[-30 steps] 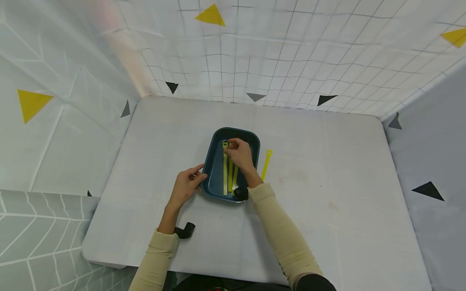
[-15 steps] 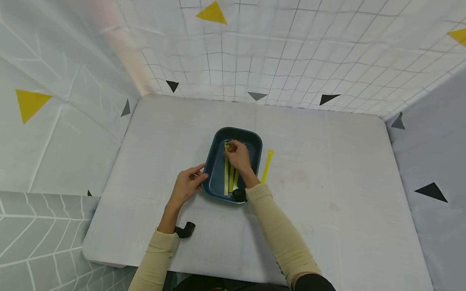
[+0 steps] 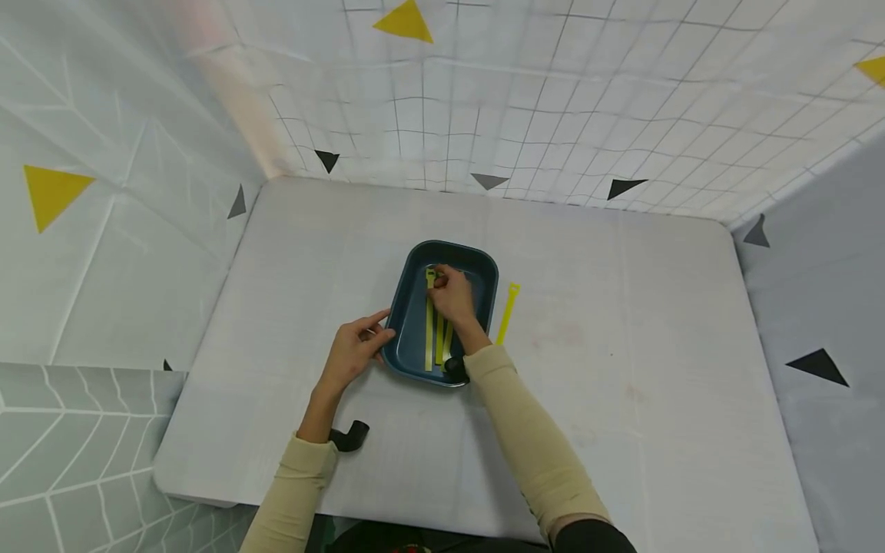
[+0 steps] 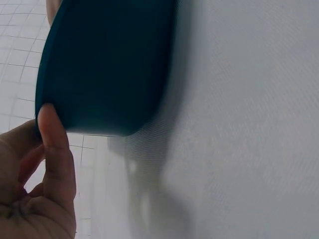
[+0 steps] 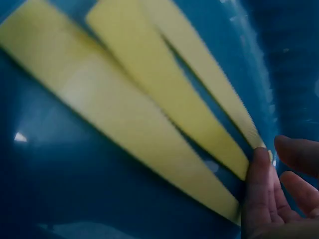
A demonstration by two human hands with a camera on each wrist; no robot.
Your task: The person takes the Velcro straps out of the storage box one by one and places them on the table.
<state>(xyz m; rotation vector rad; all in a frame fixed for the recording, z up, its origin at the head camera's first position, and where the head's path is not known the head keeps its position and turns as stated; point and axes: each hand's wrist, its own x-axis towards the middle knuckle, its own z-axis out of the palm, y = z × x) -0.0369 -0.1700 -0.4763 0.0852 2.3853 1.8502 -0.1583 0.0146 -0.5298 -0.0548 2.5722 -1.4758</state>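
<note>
A dark teal tray (image 3: 408,342) stands at the middle of the table, with several yellow cable ties (image 3: 429,330) lying lengthwise in it. My left hand (image 3: 354,353) pinches the tray's left rim; the left wrist view shows thumb and fingers on either side of the wall (image 4: 109,64). Inside the tray, my right hand (image 3: 455,298) is at the far ends of the ties, its fingers curled. The right wrist view shows fingertips at the end of the rightmost cable tie (image 5: 209,69); that end is partly hidden. A black pipe elbow (image 3: 454,369) sits in the tray's near right corner.
Another yellow cable tie (image 3: 508,313) lies on the white table (image 3: 622,346) just right of the tray. A second black pipe elbow (image 3: 351,436) rests beside my left wrist. Draped sheets with coloured triangles enclose the table's back and sides.
My right hand has shifted slightly at the far ends of the ties, its fingers drawn closer together. My left hand stays on the tray rim.
</note>
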